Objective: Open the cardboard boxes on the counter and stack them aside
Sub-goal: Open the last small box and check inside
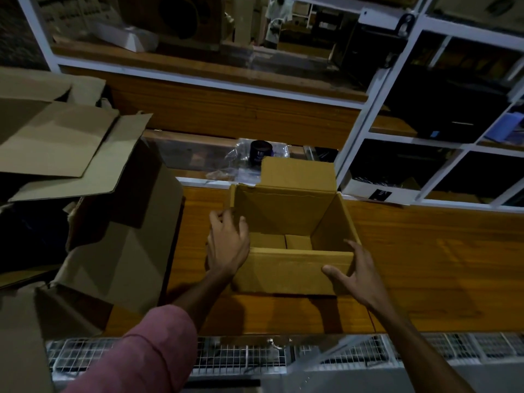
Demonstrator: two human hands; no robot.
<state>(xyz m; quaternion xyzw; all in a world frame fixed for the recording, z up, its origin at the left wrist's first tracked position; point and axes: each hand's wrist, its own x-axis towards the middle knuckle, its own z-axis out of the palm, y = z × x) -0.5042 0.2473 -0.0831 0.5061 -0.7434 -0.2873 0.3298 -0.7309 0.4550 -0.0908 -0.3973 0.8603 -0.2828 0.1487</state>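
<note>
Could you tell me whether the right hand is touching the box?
Touching: the head view shows the right hand with its thumb pressed on the box front.

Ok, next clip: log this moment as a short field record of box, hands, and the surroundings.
box: small cardboard box, open, far flap up, upright on wooden counter
box contents: none visible
left hand: on the box's left wall
right hand: at the near right corner, fingers spread
aside: larger opened boxes piled at left
behind box: dark jar on clear plastic wrap
</note>
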